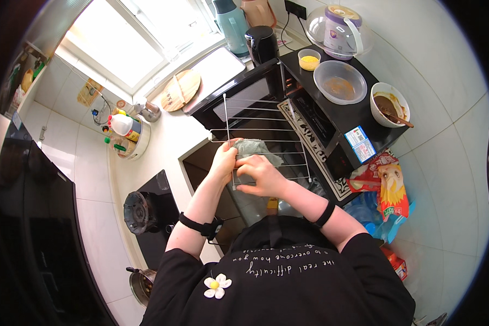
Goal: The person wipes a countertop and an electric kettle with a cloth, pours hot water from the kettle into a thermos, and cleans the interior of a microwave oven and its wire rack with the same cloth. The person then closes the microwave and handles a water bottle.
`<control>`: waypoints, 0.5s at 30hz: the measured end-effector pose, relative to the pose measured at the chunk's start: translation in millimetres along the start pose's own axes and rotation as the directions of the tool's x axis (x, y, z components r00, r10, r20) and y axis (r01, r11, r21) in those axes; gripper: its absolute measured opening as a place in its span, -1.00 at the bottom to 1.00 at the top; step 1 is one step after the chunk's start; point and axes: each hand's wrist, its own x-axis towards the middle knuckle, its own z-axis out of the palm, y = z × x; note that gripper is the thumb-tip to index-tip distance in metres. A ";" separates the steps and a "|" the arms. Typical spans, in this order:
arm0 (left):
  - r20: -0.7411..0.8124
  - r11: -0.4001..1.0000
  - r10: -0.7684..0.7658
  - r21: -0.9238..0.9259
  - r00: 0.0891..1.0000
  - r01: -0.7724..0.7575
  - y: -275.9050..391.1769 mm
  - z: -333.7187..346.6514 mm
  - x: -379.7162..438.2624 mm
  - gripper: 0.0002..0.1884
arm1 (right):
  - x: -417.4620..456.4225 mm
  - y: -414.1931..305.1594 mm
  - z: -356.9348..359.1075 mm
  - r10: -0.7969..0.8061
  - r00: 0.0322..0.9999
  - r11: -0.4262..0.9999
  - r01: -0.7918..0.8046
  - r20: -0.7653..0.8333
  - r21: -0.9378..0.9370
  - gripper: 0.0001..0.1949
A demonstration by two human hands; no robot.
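Note:
A white wire rack (pixel 269 141) is held out in front of me, over the gap beside the counter. My left hand (pixel 223 159) grips its near left side bar, thumb on top. A damp-looking grey-green cloth (pixel 252 147) lies under the wires just past my left fingers. Bent over the same bar is my right hand (pixel 263 175), its fingertips touching the rack near the cloth. Whether these fingers close on the wire or on the cloth is hidden. Beyond the rack stands a black countertop oven (pixel 331 122) with its door (pixel 244 102) swung out to the left.
On the oven sit a tub of yellow grains (pixel 309 61), a clear plastic bowl (pixel 340 83) and a bowl of brown paste (pixel 387 108) with a spoon. A black kettle (pixel 261 45) stands behind the door. A gas hob (pixel 157 220) lies left; snack bags (pixel 391 183) crowd the right.

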 end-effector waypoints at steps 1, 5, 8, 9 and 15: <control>0.019 0.999 -0.028 -0.038 0.999 0.029 3.3 1.0 -3.6 -0.59 | -1.4 2.0 -2.0 0.094 0.990 0.995 -0.095 -0.101 0.001 -0.68; 0.035 0.994 0.010 -0.114 0.999 -0.006 6.3 15.8 -14.7 -0.57 | 0.0 10.7 -4.1 0.345 0.893 0.910 -0.394 -0.289 -0.130 -0.58; 0.044 0.988 0.025 -0.156 0.999 -0.018 2.7 15.1 -17.0 -0.58 | 9.2 12.5 -7.5 0.306 0.926 0.939 -0.331 -0.222 -0.088 -0.76; 0.057 0.986 0.019 -0.169 0.998 -0.009 5.4 15.4 -20.2 -0.58 | 11.4 16.5 -7.6 0.255 0.941 0.956 -0.280 -0.224 -0.090 -0.80; 0.059 1.000 0.003 0.022 0.998 -0.004 31.7 17.3 -42.7 -0.57 | 9.4 17.2 -20.3 0.467 0.813 0.878 -0.378 -0.348 0.294 -0.96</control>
